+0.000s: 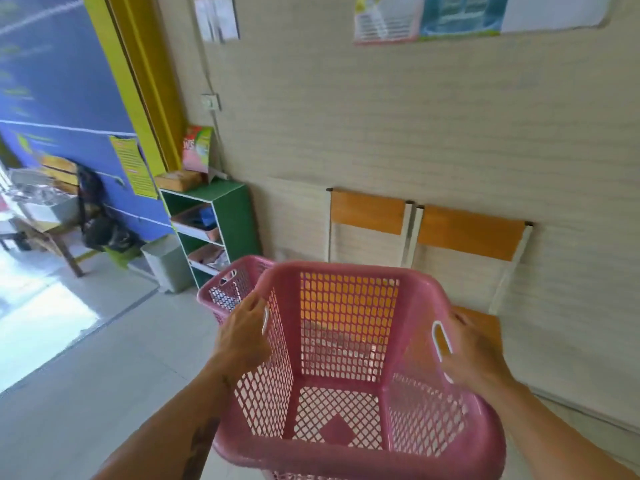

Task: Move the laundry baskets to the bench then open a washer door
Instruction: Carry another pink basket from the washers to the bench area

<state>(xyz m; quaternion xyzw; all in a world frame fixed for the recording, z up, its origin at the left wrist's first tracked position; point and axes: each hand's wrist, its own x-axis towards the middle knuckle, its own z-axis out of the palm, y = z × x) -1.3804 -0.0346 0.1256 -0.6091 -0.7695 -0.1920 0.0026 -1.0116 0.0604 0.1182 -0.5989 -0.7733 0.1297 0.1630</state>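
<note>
I hold an empty pink mesh laundry basket in front of me by its two sides. My left hand grips its left handle and my right hand grips its right handle. A second pink basket sits just behind and to the left, partly hidden by the first. Beyond them, wooden seats with orange backrests stand against the wall; an orange seat surface shows beside and through the mesh. No washer is in view.
A green shelf unit with boxes on top stands left of the seats. A grey bin sits beside it on the tiled floor. An open doorway with bright light lies at the far left.
</note>
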